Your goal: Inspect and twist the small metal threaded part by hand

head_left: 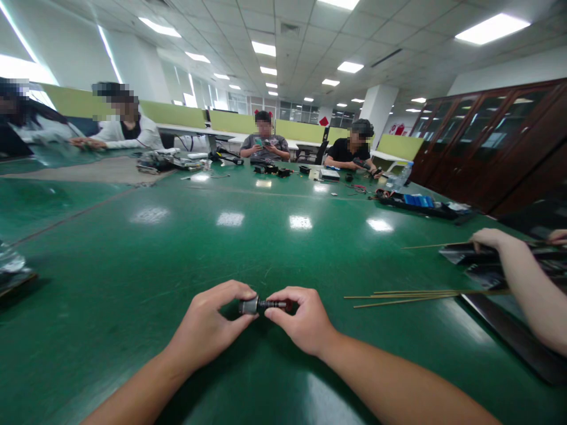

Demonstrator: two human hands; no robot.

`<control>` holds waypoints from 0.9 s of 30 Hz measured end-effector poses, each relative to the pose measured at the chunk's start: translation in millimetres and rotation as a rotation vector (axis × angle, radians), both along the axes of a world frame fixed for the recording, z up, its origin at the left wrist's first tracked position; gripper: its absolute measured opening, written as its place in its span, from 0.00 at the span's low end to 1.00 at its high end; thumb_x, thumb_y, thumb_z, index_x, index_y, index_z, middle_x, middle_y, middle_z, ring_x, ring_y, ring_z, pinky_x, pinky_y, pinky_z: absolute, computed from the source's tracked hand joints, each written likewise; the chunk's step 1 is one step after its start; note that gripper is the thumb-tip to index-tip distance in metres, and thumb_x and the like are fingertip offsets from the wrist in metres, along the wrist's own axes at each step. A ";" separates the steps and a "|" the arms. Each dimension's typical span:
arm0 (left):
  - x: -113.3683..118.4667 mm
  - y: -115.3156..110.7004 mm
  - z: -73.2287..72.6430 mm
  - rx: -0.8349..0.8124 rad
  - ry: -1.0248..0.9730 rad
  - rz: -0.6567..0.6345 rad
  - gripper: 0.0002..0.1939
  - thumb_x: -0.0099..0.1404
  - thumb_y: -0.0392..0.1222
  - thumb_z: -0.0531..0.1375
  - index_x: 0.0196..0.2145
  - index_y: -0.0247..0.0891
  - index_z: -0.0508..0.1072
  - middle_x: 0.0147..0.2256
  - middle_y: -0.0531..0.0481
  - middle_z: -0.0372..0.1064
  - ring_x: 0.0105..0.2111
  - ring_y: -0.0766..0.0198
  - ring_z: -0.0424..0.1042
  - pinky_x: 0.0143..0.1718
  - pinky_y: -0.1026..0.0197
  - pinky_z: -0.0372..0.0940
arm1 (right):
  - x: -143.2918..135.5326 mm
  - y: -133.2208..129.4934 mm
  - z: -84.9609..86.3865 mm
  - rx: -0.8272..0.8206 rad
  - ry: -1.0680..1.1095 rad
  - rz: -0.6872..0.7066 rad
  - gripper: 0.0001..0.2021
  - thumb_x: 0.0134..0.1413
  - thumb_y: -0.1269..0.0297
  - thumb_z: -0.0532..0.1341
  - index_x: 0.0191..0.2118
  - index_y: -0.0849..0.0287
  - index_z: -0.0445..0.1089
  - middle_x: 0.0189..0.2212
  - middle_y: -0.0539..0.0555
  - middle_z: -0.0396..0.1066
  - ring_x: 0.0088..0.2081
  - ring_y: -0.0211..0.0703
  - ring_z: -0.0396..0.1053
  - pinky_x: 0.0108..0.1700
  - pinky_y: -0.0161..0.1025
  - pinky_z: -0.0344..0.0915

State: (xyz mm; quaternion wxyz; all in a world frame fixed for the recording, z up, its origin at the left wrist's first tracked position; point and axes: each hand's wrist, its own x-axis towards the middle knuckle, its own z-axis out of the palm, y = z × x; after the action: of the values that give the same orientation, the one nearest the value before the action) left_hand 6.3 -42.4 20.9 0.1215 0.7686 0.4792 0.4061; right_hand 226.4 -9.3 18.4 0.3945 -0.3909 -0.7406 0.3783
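A small cylindrical metal part (251,305) lies level just above or on the green table, its exact kind too small to make out. It has a grey body on the left and a thinner, dark ribbed shaft on the right. Thumb and fingers of my left hand (212,321) pinch the grey body. My right hand (308,321) is closed around the ribbed end, thumb and forefinger by the shaft. Something reddish-brown shows inside the right hand's curl, mostly hidden by the fingers.
The green table (190,236) spreads ahead. Thin brass-coloured rods (398,299) lie at right, beside a co-worker's arm (527,283) and dark bags. A clear plastic-wrapped item (11,265) sits at left. Tools and a black tray (411,202) stand farther off, where several people sit.
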 end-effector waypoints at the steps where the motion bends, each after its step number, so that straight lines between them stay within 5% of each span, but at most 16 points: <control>1: -0.1 -0.2 -0.1 0.003 0.000 0.001 0.10 0.62 0.39 0.66 0.41 0.44 0.72 0.41 0.54 0.74 0.41 0.66 0.74 0.44 0.63 0.69 | 0.0 0.2 0.2 -0.002 0.000 0.000 0.07 0.51 0.64 0.69 0.37 0.57 0.80 0.28 0.50 0.75 0.29 0.39 0.68 0.32 0.34 0.62; 27: -1.3 -0.9 -0.4 0.008 0.008 0.009 0.10 0.62 0.39 0.66 0.41 0.42 0.73 0.41 0.51 0.74 0.42 0.64 0.74 0.45 0.62 0.69 | -0.1 -3.2 2.3 -0.069 0.038 0.003 0.07 0.52 0.64 0.67 0.37 0.60 0.78 0.26 0.50 0.73 0.28 0.37 0.66 0.31 0.33 0.61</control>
State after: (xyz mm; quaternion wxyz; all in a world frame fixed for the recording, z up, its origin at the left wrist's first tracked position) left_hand 5.0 -43.3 20.5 0.1146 0.7684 0.4816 0.4056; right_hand 226.3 -12.5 20.7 0.3940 -0.3959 -0.7202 0.4116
